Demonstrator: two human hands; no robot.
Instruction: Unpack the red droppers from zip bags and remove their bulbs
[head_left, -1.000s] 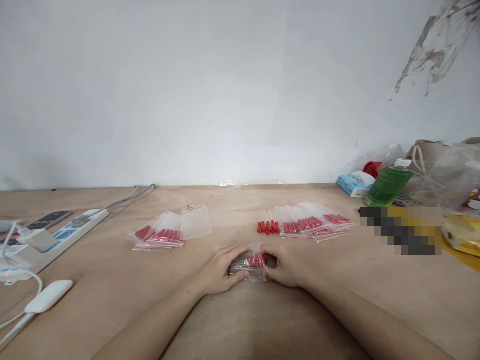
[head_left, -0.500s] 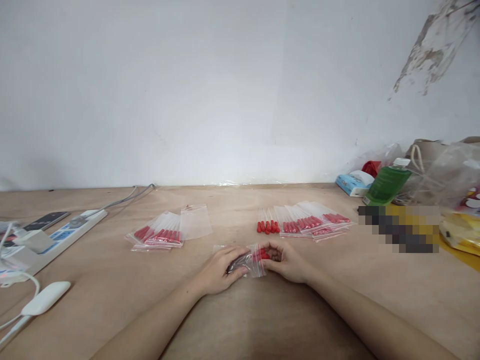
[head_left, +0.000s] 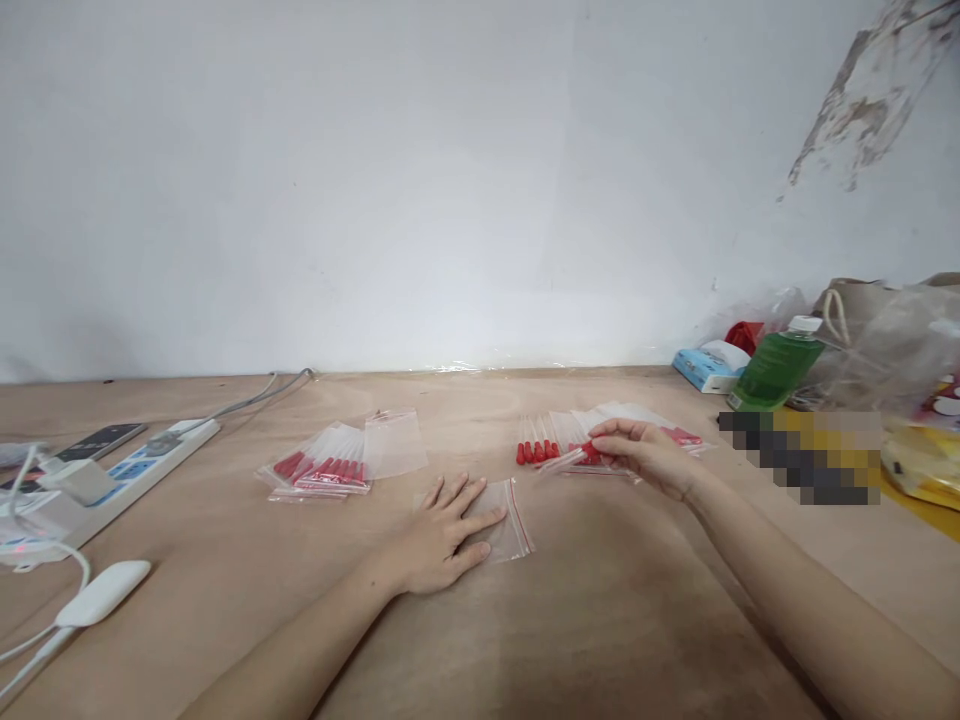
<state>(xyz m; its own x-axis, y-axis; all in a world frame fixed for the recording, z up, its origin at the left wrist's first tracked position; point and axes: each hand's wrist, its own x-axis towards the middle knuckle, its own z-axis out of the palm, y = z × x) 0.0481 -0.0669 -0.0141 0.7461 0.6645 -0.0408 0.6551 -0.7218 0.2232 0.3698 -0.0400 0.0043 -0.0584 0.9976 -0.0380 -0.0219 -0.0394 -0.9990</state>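
Observation:
My left hand (head_left: 442, 535) lies flat with fingers spread on a clear zip bag (head_left: 514, 530). The bag's red-striped zip edge points right, and my hand hides its left part. To the right, my right hand (head_left: 641, 452) pinches droppers with red bulbs (head_left: 591, 452), their clear tubes pointing left; how many I cannot tell. Just left of that hand, several loose red-bulbed droppers (head_left: 536, 453) lie in a row. Behind it are fanned-out zip bags holding red-bulbed droppers (head_left: 682, 436), partly covered by the hand.
Left of centre lies another pile of filled zip bags (head_left: 330, 470) beside a flat bag (head_left: 395, 443). A power strip (head_left: 161, 465), a phone (head_left: 105, 440) and a white adapter (head_left: 105, 592) are at left. At right stand a green bottle (head_left: 776, 368) and a tissue pack (head_left: 709, 370).
My right hand has drawn the droppers away from the bag's mouth and moved right and back. My left hand has let go of its grip and flattened over the bag.

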